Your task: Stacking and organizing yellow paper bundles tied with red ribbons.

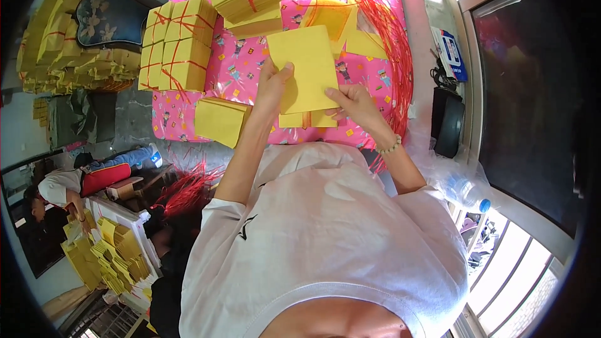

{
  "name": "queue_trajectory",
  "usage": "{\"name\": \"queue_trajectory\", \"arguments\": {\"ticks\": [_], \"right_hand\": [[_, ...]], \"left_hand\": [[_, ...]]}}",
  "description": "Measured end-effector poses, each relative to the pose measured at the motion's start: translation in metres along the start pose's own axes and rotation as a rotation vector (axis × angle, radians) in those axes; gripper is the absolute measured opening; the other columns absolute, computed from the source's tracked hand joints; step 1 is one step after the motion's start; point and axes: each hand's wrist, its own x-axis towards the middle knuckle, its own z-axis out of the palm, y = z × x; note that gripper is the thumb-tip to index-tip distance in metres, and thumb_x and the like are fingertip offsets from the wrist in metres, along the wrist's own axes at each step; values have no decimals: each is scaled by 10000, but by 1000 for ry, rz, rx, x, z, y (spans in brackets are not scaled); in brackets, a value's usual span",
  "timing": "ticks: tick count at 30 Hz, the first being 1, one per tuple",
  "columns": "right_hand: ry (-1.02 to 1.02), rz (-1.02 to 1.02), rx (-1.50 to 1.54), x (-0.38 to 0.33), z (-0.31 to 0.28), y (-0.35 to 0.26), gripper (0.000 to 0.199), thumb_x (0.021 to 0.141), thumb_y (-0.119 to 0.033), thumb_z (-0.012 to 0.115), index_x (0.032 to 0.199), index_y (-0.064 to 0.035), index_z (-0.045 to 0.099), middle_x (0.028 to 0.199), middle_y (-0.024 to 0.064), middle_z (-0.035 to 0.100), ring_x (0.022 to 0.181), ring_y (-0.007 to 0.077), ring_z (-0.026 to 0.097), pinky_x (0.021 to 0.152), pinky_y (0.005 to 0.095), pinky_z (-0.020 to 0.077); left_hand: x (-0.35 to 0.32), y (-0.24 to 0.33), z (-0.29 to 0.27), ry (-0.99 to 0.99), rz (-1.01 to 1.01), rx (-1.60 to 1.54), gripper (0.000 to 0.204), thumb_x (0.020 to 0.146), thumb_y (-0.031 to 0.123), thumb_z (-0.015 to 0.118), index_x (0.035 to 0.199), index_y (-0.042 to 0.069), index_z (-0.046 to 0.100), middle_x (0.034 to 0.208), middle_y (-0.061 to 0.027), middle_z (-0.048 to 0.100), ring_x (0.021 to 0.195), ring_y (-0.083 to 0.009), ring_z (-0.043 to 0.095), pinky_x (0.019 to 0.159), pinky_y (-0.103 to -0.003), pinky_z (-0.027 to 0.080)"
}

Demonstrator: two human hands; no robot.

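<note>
Both my hands hold up a rectangular piece of yellow paper (307, 66) above the pink patterned table cover (235, 66). My left hand (272, 87) grips its left edge, thumb on the face. Closed on the lower right corner is my right hand (358, 105); whether the paper is one sheet or several, I cannot tell. Below it lies another yellow piece (291, 120) with a reddish strip across it, partly covered. A loose yellow stack (220, 120) rests at the table's near left edge. Farther back, bundles of yellow paper (183, 66) are tied with red string.
Long red strands (391, 44) hang over the table's right side. More tied bundles (59, 50) and a dark blue cushion (109, 15) are at the far left. At lower left, another person (62, 188) is beside yellow paper piles (116, 256). A plastic bottle (463, 194) lies by the window.
</note>
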Motion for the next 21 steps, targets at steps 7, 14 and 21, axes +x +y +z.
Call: {"name": "queue_trajectory", "arguments": {"ticks": [7,14,21], "right_hand": [[-2,-76,154,3,-5,7,330,939,-327,527,1023,-29,642,866,10,662,718,85,633,603,207,508],[176,-210,288,16,-18,-10,276,948,-263,521,991,-7,619,850,15,645,743,71,605,676,237,507],[122,-167,157,15,-23,17,243,947,-251,526,930,-28,619,806,-12,627,700,51,582,607,209,474]], "left_hand": [[-14,-5,7,38,143,52,301,910,58,488,1199,3,422,1123,-77,556,1033,-145,534,888,-304,418],[-33,-12,14,-124,113,155,303,910,48,471,1208,19,423,1144,-72,555,1054,-131,519,903,-284,400],[-26,-12,21,-92,15,40,319,909,68,481,1217,15,419,1135,-84,558,1043,-144,527,885,-290,410]]}}
